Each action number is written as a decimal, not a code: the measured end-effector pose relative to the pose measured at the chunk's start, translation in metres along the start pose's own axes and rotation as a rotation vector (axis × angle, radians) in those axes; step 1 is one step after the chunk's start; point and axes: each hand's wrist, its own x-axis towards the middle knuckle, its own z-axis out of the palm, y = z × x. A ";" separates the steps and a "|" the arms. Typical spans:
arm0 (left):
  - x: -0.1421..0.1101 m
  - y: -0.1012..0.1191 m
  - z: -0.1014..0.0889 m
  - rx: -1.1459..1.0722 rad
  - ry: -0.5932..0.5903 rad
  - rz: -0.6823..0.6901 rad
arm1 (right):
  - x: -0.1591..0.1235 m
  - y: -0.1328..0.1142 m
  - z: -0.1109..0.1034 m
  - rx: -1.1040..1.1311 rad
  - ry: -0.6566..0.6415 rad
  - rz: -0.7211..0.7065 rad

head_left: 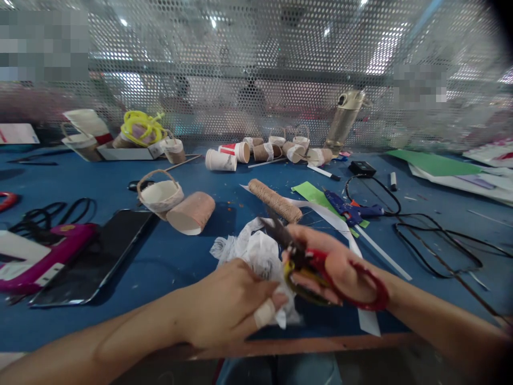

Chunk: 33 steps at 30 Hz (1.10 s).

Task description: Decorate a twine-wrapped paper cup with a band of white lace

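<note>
My left hand [226, 307] is closed around a crumpled white plastic bag [250, 251] near the table's front edge; one finger wears a pale bandage. My right hand [340, 267] grips red-handled scissors [316, 262], blades pointing up-left over the bag. Just behind the blades lies a spool of brown twine [274, 200]. Long white paper strips [360, 240] run under my right hand.
On the blue table [160, 256] lie a small paper-cup basket [159, 193], a tipped cup [192, 212], a phone [92, 256], a blue glue gun [350, 209] with black cables [433, 240], green paper [316, 195], more cups [264, 151] and a bottle [347, 120] by the mesh wall.
</note>
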 end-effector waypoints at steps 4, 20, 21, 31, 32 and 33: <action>0.001 0.000 0.000 -0.080 0.014 0.020 | -0.004 -0.014 -0.008 -0.069 0.145 -0.117; -0.006 -0.009 -0.007 -0.515 0.416 -0.165 | 0.013 -0.006 0.001 -0.135 0.368 -0.054; -0.007 -0.008 -0.006 -0.535 0.421 -0.166 | 0.013 -0.005 0.001 -0.160 0.359 -0.078; -0.010 -0.014 -0.012 -0.553 0.610 -0.187 | 0.012 -0.013 -0.008 -0.086 0.612 -0.170; -0.010 -0.015 -0.014 -0.557 0.665 -0.216 | 0.011 -0.015 -0.010 -0.103 0.685 -0.209; -0.011 -0.016 -0.015 -0.592 0.692 -0.234 | 0.010 -0.018 -0.012 -0.122 0.765 -0.258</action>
